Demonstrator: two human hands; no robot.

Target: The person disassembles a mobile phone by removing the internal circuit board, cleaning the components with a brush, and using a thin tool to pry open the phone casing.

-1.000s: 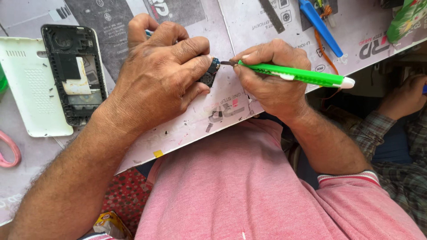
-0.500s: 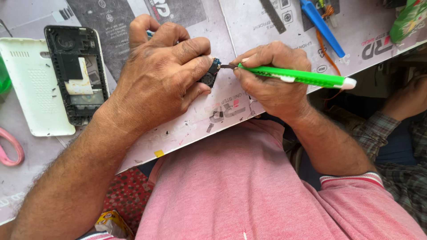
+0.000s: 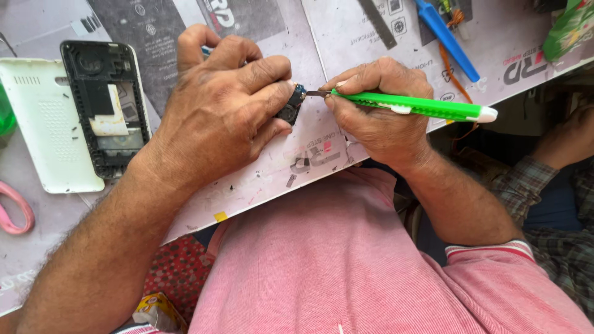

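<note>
My left hand (image 3: pixel 226 105) is curled over a small dark electronic part (image 3: pixel 291 104) and pins it against the paper-covered worktop (image 3: pixel 309 154). My right hand (image 3: pixel 380 108) grips a bright green utility knife (image 3: pixel 411 106) like a pen. Its thin metal blade tip (image 3: pixel 317 93) touches the upper edge of the small part. Most of the part is hidden under my left fingers.
An opened black phone body (image 3: pixel 105 105) lies on a white back cover (image 3: pixel 34 124) at the left. A pink scissor handle (image 3: pixel 15 210) sits at the left edge. A blue tool (image 3: pixel 447 38) lies at the top right. Another person's arm in a plaid sleeve (image 3: pixel 557 185) is at the right.
Both hands hold the same grip; the view has shifted slightly, and the knife tip stays at the small part.
</note>
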